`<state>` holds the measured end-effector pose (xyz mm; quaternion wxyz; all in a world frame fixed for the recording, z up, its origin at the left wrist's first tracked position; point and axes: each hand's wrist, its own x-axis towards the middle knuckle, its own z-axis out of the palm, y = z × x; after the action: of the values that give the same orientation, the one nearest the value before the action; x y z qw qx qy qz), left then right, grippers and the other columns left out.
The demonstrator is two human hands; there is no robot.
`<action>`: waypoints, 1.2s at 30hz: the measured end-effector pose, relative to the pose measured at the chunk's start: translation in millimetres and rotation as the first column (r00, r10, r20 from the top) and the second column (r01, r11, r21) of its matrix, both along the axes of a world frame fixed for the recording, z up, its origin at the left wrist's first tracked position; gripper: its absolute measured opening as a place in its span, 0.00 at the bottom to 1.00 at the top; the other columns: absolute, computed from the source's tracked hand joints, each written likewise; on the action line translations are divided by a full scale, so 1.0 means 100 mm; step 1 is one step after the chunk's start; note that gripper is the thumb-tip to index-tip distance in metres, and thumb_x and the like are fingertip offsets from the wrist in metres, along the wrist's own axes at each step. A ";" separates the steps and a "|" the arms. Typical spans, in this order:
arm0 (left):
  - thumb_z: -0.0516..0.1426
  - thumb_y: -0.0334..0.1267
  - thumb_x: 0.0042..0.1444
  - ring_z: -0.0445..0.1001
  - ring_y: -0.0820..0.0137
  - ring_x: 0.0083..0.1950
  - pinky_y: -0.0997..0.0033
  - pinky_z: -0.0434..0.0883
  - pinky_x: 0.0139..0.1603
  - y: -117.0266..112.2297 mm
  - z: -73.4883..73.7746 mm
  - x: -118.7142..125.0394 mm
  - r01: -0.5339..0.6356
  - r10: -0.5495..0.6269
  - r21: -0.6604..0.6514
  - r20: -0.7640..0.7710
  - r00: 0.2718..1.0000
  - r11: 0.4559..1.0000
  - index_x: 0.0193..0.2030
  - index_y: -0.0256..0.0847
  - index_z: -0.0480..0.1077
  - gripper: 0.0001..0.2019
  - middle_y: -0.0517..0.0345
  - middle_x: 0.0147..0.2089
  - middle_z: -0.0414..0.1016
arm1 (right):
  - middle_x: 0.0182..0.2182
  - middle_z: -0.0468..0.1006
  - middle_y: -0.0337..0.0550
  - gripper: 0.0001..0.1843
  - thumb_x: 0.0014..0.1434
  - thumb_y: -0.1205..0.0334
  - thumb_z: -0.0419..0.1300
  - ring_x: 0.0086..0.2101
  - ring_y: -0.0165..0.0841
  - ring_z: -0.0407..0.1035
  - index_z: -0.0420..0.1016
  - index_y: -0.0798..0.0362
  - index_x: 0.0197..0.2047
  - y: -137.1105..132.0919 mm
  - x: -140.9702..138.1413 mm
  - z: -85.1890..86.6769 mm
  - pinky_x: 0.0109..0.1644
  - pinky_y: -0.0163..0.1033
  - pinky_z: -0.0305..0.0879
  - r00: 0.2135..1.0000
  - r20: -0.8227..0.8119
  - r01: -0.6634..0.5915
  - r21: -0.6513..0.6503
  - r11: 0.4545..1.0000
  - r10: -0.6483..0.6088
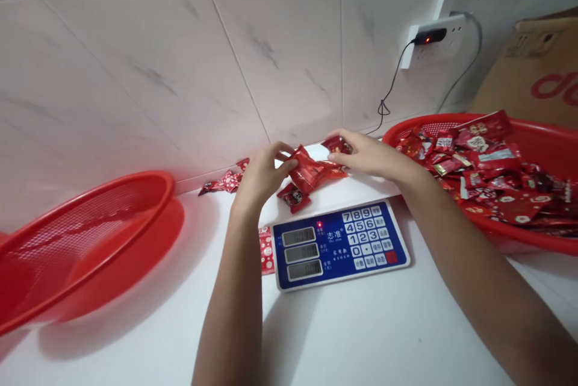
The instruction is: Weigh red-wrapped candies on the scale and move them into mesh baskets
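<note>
My left hand (pixel 262 174) and my right hand (pixel 368 154) are both over the pan of a white electronic scale (pixel 339 242) with a blue keypad. Between them lies a shiny red packet (pixel 311 172). My left hand pinches its left end. My right hand's fingers are closed on a smaller red packet (pixel 336 145) at the far side. Another small red packet (pixel 293 197) rests on the scale pan under them.
A large red mesh basket (pixel 533 133) full of several red packets stands at the right. An empty red mesh basket (pixel 85 235) leans at the left. Loose red packets (pixel 226 182) lie by the tiled wall. A socket with a plugged cable (pixel 428 37) and a cardboard box (pixel 537 67) are behind.
</note>
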<state>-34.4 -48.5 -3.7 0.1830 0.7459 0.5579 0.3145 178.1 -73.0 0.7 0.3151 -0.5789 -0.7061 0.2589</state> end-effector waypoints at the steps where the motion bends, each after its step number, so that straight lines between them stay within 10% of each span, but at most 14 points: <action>1: 0.61 0.33 0.60 0.79 0.60 0.45 0.55 0.74 0.52 -0.01 0.00 0.00 -0.012 0.012 0.014 -0.003 1.000 1.000 0.46 0.44 0.75 0.08 0.54 0.49 0.82 | 0.54 0.79 0.46 0.23 0.66 0.64 0.62 0.51 0.37 0.74 0.72 0.52 0.63 0.00 -0.02 0.00 0.55 0.40 0.67 0.999 0.043 -0.017 -0.034 0.999 0.019; 13: 0.61 0.34 0.62 0.83 0.67 0.43 0.69 0.78 0.48 -0.34 0.32 0.06 -0.097 -0.004 0.305 0.314 0.949 0.948 0.38 0.46 0.76 0.02 0.60 0.42 0.84 | 0.60 0.77 0.47 0.26 0.64 0.75 0.55 0.58 0.41 0.72 0.77 0.53 0.63 -0.04 -0.09 0.02 0.65 0.48 0.66 0.986 0.127 0.081 0.188 0.979 -0.106; 27: 0.61 0.34 0.61 0.82 0.67 0.40 0.71 0.77 0.43 -0.32 0.30 0.06 -0.083 0.001 0.269 0.293 0.956 0.960 0.39 0.43 0.77 0.02 0.58 0.39 0.84 | 0.55 0.81 0.47 0.23 0.63 0.71 0.59 0.52 0.38 0.76 0.80 0.52 0.60 -0.19 -0.11 0.11 0.61 0.44 0.70 0.999 0.031 0.014 0.236 0.972 -0.022; 32: 0.62 0.37 0.60 0.80 0.67 0.38 0.71 0.73 0.37 -0.32 0.27 0.03 -0.005 -0.041 0.230 0.196 0.980 0.973 0.40 0.44 0.78 0.04 0.58 0.38 0.83 | 0.50 0.83 0.46 0.21 0.64 0.70 0.57 0.46 0.39 0.78 0.82 0.49 0.56 -0.42 0.33 0.24 0.54 0.45 0.71 0.944 0.278 0.124 0.205 0.971 -0.179; 36: 0.62 0.37 0.61 0.80 0.67 0.38 0.71 0.71 0.35 -0.39 0.32 0.04 0.006 -0.025 0.144 0.130 0.991 0.990 0.41 0.44 0.79 0.04 0.57 0.39 0.83 | 0.59 0.77 0.58 0.30 0.57 0.68 0.66 0.55 0.50 0.74 0.76 0.54 0.64 -0.45 0.96 0.01 0.57 0.48 0.68 0.754 0.641 0.208 -0.022 0.978 -0.146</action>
<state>-30.7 -87.3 27.9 0.1678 0.7392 0.5147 0.4006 274.4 -118.2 1.6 0.0541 -0.7102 -0.7002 0.0492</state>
